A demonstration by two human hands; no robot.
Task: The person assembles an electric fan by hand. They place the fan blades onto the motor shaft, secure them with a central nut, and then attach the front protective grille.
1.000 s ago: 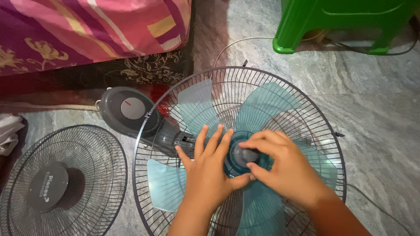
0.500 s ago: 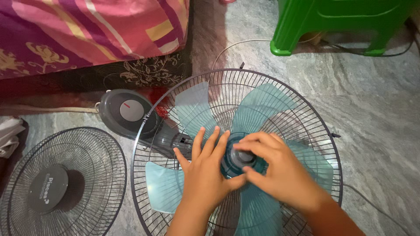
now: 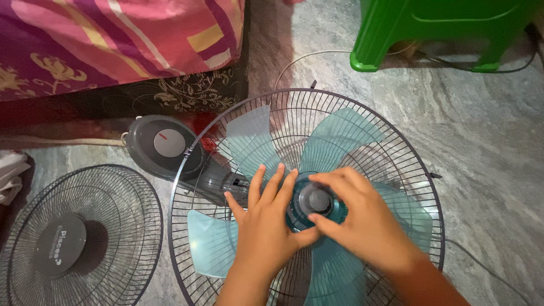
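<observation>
The left hand [image 3: 266, 224] lies flat and spread on the fan blades [image 3: 334, 136], palm down, fingers pointing away from the person, thumb stretched toward the hub; it grips nothing. Just beside it, the right hand [image 3: 362, 218] curls over the grey round cap [image 3: 317, 199] at the centre of the blades, forefinger arched above it and thumb below, pinching its rim. The cap sits between the two hands, on the teal hub.

The blades rest inside the back grille [image 3: 396, 147], which lies on the stone floor [image 3: 487, 141]. Beyond the left hand's fingertips, the grey motor housing [image 3: 161, 144] shows partly through the wires. Farther out on that hand's side lies the loose front grille [image 3: 79, 232], cut off by the frame edge.

Both forearms leave the picture at the bottom. The right palm hides part of the hub and one blade.
</observation>
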